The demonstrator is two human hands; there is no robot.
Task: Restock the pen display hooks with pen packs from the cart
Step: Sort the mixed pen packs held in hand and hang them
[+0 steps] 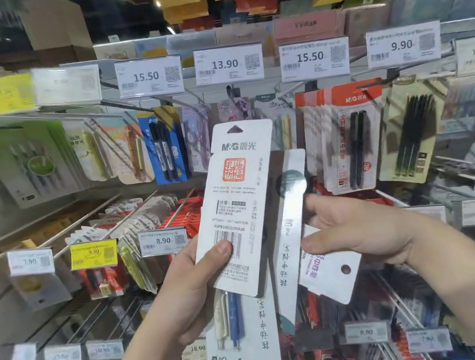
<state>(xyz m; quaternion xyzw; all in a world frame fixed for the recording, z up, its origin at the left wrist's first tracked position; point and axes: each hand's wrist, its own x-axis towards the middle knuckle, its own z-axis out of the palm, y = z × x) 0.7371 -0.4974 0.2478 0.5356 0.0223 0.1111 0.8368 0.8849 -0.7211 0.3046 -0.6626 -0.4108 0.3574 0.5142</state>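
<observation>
I have several pen packs in hand in front of the hook display. My left hand (197,285) grips the white M&G pen pack (239,205) by its lower half, thumb across the barcode, back of the card toward me and hang hole (234,130) at the top. Behind it in the same grip sits an upside-down pack with blue pens (243,347), its printed card hanging below my palm. My right hand (362,230) pinches two more: a narrow pack seen edge-on (292,217) and a white card with a round hole (331,271), thumb in front, fingers behind.

As I judge it, the step is sorting these and picking the hook that matches. To do it well I should free the top pack first, turn it so its printed face looks outward, then line the triangular hole with the tip of a hook before sliding it back. Matching comes before hanging; the 13.90 price tag (224,64) sits above the thin-looking middle row, but I cannot tell from here that it is the right slot.

For room: the price tags overhang the upper hooks, so I would come in below them. The orange-topped M&G packs (350,141) hang just beside my right hand, and long bare hook rods (102,213) stick out on the lower left. The cart is not in view.
</observation>
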